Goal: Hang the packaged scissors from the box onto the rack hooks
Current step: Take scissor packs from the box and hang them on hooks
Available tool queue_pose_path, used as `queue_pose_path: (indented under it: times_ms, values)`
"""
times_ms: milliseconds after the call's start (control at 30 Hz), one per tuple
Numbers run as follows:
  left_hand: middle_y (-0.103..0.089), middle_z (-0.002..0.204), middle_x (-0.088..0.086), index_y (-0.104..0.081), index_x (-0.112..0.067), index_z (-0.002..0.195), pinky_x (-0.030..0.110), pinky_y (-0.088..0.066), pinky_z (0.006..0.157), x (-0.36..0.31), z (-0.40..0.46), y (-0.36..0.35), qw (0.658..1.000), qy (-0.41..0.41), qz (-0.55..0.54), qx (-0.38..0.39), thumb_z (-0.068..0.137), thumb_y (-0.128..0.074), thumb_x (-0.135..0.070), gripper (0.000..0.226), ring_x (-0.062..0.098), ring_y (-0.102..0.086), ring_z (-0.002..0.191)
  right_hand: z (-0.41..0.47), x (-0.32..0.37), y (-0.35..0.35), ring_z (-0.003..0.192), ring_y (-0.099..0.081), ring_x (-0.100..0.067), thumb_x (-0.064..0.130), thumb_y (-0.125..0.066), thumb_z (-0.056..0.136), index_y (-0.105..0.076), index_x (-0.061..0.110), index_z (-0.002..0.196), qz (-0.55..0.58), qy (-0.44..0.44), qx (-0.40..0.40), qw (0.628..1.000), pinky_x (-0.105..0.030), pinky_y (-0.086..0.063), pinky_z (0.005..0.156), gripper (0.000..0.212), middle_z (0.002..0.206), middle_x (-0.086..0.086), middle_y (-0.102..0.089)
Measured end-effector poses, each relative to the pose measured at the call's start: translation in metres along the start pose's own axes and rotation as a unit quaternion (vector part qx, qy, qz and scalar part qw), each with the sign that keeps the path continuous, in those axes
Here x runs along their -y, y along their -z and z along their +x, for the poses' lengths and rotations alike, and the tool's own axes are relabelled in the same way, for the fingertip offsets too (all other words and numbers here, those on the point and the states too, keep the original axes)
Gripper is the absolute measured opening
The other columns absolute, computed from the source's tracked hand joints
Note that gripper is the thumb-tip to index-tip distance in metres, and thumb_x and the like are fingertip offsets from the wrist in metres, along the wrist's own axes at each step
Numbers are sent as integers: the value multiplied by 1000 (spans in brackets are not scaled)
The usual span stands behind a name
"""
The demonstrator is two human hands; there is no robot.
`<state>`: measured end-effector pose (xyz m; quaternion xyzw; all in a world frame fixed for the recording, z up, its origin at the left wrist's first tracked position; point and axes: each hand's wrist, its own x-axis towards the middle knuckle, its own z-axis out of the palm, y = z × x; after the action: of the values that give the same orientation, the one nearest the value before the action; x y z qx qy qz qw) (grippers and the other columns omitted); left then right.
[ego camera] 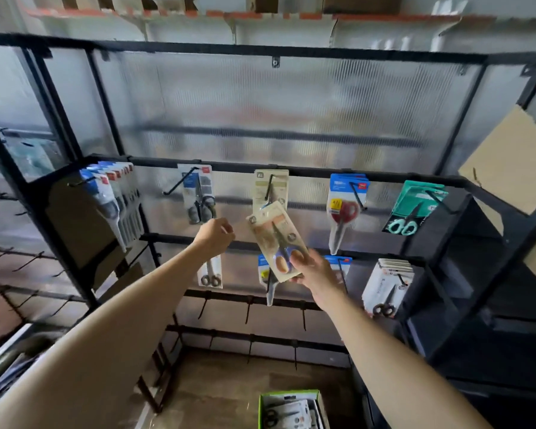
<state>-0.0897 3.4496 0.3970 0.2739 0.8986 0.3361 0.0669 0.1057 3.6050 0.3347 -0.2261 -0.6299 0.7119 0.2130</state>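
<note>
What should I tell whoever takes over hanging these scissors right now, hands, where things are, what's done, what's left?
Right hand: grips a beige pack by its lower end, tilted, its top near the middle hook, not yet on it.
Left hand: raised beside it, fingers loosely curled, holding nothing.
Box: on the floor below, more packs inside.
Done: packs already hang on the upper-row hooks, including one beige pack on the middle hook, and on some in the row below.
Left: slide the held pack onto the hook, then hang the rest from the box; the lower hooks look bare.
</note>
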Motion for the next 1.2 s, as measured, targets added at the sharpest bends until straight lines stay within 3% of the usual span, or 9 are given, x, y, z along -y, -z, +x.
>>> queue_pose_path:
  times_ms: [167, 333, 433, 633, 767, 1000, 1200]
  values:
    - [-67, 90, 6, -67, -11, 96, 24, -45, 64, 4, 13, 14, 999, -36, 9, 31, 86, -62, -15, 11, 19, -59, 74, -9, 2, -33, 106, -68, -34, 19, -68, 90, -60, 9, 116, 82, 6, 5, 997, -42, -58, 80, 29, 115, -16, -69]
    - [-68, 86, 8, -69, -8, 94, 29, -49, 64, -5, 19, 20, 993, -93, 23, 63, 86, -59, -12, 14, 19, -59, 72, -23, 3, -49, 107, -67, -32, 22, -71, 85, -55, 6, 126, 136, 15, 11, 991, -47, -55, 89, 47, 119, -17, -68]
    - [-66, 82, 6, -68, -10, 90, 30, -52, 65, -9, 23, 23, 990, -113, 26, 79, 87, -58, -11, 10, 20, -60, 69, -30, 3, -54, 110, -67, -31, 19, -66, 89, -55, 7, 127, 146, 26, 4, 989, -51, -52, 96, 41, 120, -15, -68]
    - [-65, 93, 1, -67, -9, 103, 30, -47, 66, -27, 25, 24, 983, -165, 22, 81, 91, -58, -12, 15, 21, -58, 76, -29, 12, -74, 104, -70, -27, 13, -62, 95, -58, 10, 122, 180, 34, -82, 980, -48, -55, 92, 28, 110, -10, -73]
    - [-64, 96, 5, -66, -12, 110, 29, -47, 68, -33, 28, 24, 983, -163, 1, 89, 93, -59, -17, 19, 19, -57, 77, -27, 0, -82, 100, -71, -27, 11, -65, 93, -60, 15, 119, 202, 12, -145, 969, -50, -55, 92, 26, 111, -11, -71]
    - [-62, 89, 4, -62, -16, 95, 23, -45, 58, -31, 38, 24, 984, -150, 13, 96, 92, -61, -16, 3, 16, -58, 72, -28, 0, -90, 105, -69, -30, 15, -66, 93, -60, 14, 122, 248, 10, -151, 957, -50, -54, 93, 29, 116, -13, -69]
    - [-66, 92, 6, -64, -14, 94, 25, -45, 59, -28, 44, 21, 984, -151, 23, 90, 92, -61, -15, 4, 19, -60, 75, -24, 1, -98, 102, -70, -30, 14, -67, 92, -61, 16, 118, 243, -8, -186, 952, -50, -58, 86, 27, 112, -13, -70]
